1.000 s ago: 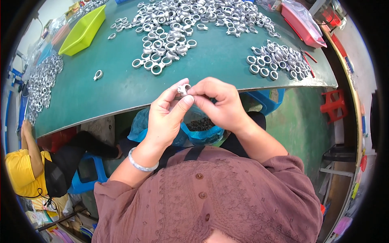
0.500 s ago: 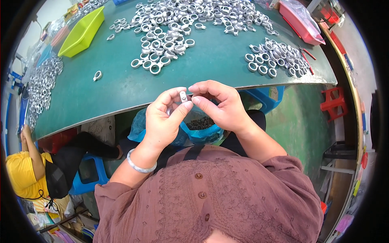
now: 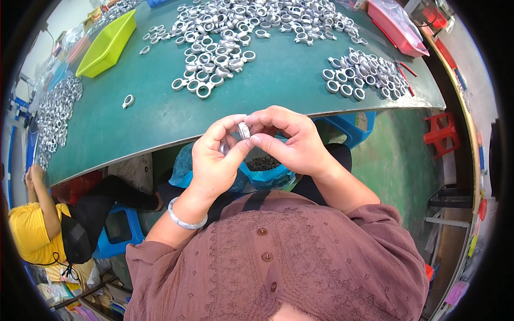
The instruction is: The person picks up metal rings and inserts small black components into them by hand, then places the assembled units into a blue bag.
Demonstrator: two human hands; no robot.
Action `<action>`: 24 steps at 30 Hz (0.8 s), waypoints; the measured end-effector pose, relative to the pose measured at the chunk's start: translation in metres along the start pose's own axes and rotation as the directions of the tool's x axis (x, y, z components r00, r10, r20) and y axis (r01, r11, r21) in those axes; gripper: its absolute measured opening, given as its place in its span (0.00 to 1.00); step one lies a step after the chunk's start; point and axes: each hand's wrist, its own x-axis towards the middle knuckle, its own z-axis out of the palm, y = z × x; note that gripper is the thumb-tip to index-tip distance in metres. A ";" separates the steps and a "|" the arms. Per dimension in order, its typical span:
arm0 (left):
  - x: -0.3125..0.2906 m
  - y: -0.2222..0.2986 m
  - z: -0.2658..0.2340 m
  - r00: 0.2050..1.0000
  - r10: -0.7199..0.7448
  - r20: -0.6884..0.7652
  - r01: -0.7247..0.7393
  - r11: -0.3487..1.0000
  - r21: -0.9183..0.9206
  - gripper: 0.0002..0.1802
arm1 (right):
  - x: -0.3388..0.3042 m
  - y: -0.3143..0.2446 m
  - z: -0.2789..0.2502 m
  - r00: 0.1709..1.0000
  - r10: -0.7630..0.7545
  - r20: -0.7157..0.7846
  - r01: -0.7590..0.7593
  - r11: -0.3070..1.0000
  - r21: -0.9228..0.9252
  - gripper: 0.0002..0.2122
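Note:
Between both hands, just off the table's near edge, is a small silver metal ring clamp (image 3: 244, 130) with its lug facing me. My left hand (image 3: 215, 155) is closed round it, thumb below and fingers above; part of the ring shows between the fingers. The thumb and forefinger of my right hand (image 3: 294, 140) close on the lug's right side. Whether a smaller piece sits under those fingertips is hidden. Below the hands, an open blue plastic bag (image 3: 267, 181) holds many small dark pieces.
Silver ring clamps (image 3: 230, 32) lie heaped on the green table (image 3: 155, 115), with a smaller pile (image 3: 364, 75) at right beside red-handled pliers (image 3: 408, 69). A lime bin (image 3: 107, 43) and pink bin (image 3: 396, 29) stand on it. A person in yellow (image 3: 32, 230) sits at left.
My right fingertips have moved left, onto the clamp's lug. The clamp has turned and tilted slightly in my left fingers.

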 end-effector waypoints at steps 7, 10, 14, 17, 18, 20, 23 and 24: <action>-0.001 -0.004 -0.001 1.000 0.008 -0.005 -0.009 0.999 -0.035 0.18 | -0.001 0.000 0.000 0.999 -0.040 0.006 0.040 0.999 0.006 0.11; -0.001 -0.005 -0.003 0.995 0.094 -0.029 -0.089 0.988 0.122 0.19 | -0.002 0.000 -0.001 1.000 -0.007 0.028 0.007 1.000 -0.008 0.10; -0.001 0.001 -0.002 0.991 0.136 -0.013 -0.127 0.955 0.269 0.18 | -0.004 0.000 0.001 0.994 0.109 0.007 -0.109 0.991 0.083 0.09; -0.001 0.003 -0.001 0.982 0.191 -0.008 -0.177 0.925 0.337 0.17 | -0.004 0.000 0.001 0.972 0.233 0.030 -0.232 0.937 0.260 0.08; -0.001 0.002 -0.002 0.979 0.204 0.003 -0.193 0.917 0.348 0.18 | -0.004 -0.001 0.000 0.970 0.240 0.041 -0.241 0.922 0.302 0.08; -0.002 0.002 -0.001 0.976 0.217 0.014 -0.208 0.910 0.359 0.19 | -0.003 -0.001 0.000 0.968 0.248 0.050 -0.250 0.905 0.343 0.07; -0.003 0.005 -0.001 0.998 0.055 0.017 -0.057 0.990 0.125 0.22 | -0.003 -0.001 -0.002 0.962 0.269 0.050 -0.270 0.902 0.337 0.07; -0.003 0.005 -0.001 0.999 -0.002 0.032 0.001 1.000 0.025 0.24 | -0.003 -0.001 -0.002 0.962 0.268 0.047 -0.268 0.902 0.338 0.07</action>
